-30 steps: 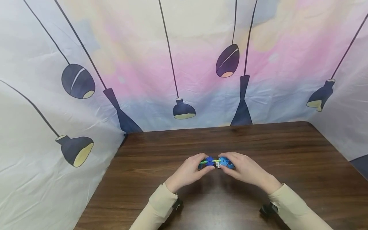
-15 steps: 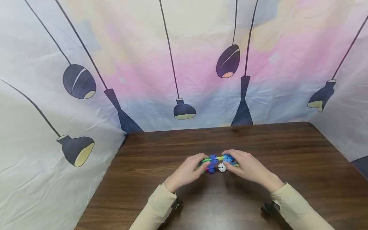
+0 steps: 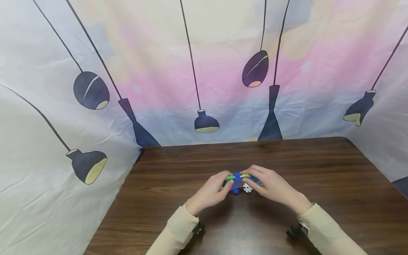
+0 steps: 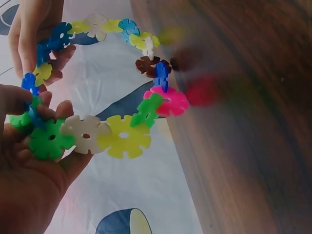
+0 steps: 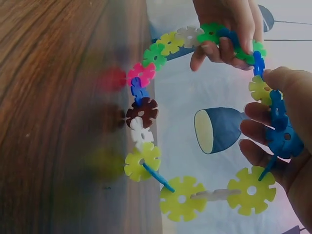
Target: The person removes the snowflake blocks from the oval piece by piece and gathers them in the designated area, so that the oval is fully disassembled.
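Notched plastic interlocking discs, slotted edge to edge, form a loop (image 4: 123,136) of several colours. In the head view my left hand (image 3: 210,191) pinches its left side, at the green discs (image 4: 51,139). Opposite, my right hand (image 3: 271,184) grips the blue discs (image 5: 284,139) and the yellow disc (image 5: 260,89) beside them. Between my fingertips, a dark blue disc (image 3: 237,177) meets the green and yellow ones. The loop's lower part hangs below my hands, with a pink disc (image 4: 168,101), a brown disc (image 5: 142,113) and a white disc (image 3: 247,188). My palms hide parts of both sides.
A dark wood-grain table (image 3: 191,159) lies beneath, its glossy top reflecting the discs. Behind and beside it hangs a pastel cloth (image 3: 223,88) printed with lamps. Black wrist cameras show under both cuffs.
The loop has tilted, so its lower blue and white discs now show under my fingers. Since half a second ago, my right hand has come slightly closer to my left. The head view has shifted a little.
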The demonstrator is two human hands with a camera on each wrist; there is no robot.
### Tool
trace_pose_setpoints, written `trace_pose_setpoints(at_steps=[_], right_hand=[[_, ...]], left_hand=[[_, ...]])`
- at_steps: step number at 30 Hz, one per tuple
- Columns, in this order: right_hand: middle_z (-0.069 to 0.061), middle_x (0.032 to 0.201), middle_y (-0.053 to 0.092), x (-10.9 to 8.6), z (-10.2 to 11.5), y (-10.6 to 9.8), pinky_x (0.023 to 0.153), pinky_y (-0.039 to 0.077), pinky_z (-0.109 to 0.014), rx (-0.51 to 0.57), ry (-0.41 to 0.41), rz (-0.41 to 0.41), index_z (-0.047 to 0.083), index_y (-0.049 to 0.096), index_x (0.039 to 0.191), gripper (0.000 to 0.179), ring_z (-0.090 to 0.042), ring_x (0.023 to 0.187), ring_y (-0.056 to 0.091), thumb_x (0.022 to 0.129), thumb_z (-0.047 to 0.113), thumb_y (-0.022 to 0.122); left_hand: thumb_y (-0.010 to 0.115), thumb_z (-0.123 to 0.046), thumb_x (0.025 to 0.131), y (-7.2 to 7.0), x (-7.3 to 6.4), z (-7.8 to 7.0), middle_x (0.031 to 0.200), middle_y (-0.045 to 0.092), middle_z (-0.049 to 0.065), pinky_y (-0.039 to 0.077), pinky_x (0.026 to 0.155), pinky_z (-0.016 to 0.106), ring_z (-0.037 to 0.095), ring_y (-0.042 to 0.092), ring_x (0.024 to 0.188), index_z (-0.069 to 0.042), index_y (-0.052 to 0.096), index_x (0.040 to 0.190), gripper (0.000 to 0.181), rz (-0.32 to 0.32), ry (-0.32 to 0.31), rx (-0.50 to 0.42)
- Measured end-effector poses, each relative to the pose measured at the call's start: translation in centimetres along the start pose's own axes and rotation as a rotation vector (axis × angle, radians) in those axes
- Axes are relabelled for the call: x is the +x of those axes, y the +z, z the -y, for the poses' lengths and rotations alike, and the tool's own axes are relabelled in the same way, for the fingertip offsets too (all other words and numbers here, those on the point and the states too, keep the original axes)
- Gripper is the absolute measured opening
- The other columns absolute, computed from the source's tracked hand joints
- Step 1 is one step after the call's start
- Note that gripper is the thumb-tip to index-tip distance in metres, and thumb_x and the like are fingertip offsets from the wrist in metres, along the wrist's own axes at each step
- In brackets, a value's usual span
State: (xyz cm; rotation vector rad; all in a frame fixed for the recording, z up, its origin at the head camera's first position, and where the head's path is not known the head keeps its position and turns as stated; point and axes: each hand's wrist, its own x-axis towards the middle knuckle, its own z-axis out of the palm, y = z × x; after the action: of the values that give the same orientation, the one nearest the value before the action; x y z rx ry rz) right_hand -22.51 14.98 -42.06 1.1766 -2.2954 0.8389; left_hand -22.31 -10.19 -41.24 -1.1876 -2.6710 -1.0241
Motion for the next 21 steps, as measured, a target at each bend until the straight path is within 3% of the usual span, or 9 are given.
trace_pose_setpoints(at_steps=[8, 15, 21], right_hand=[[0.012, 0.101, 0.062, 0.22, 0.11, -0.09, 0.063, 0.053, -0.029, 0.041, 0.054, 0.005, 0.017, 0.07, 0.119, 0.03, 0.0, 0.072, 0.056, 0.091, 0.027, 0.076], [0.014, 0.096, 0.063, -0.14, 0.14, 0.35, 0.06, 0.049, -0.022, -0.013, 0.095, -0.05, 0.022, 0.073, 0.114, 0.037, -0.005, 0.067, 0.058, 0.082, 0.036, 0.084], [0.013, 0.09, 0.061, 0.27, -0.12, 0.48, 0.056, 0.043, -0.019, 0.006, 0.055, -0.062, 0.021, 0.074, 0.116, 0.037, -0.007, 0.062, 0.054, 0.083, 0.036, 0.083]], left_hand=[[0.042, -0.022, 0.11, 0.1, 0.1, 0.01, 0.09, 0.052, -0.003, 0.044, 0.069, 0.022, 0.009, 0.05, 0.076, -0.004, 0.059, 0.113, 0.025, -0.007, 0.03, 0.027], [0.037, -0.025, 0.112, 0.08, 0.03, -0.25, 0.099, 0.056, 0.0, 0.045, 0.072, 0.021, 0.009, 0.052, 0.082, -0.006, 0.058, 0.119, 0.03, 0.083, 0.022, 0.008], [0.039, -0.027, 0.111, -0.12, -0.04, 0.07, 0.093, 0.055, -0.002, 0.044, 0.07, 0.02, 0.008, 0.05, 0.078, -0.007, 0.059, 0.113, 0.028, 0.053, 0.053, 0.034]])
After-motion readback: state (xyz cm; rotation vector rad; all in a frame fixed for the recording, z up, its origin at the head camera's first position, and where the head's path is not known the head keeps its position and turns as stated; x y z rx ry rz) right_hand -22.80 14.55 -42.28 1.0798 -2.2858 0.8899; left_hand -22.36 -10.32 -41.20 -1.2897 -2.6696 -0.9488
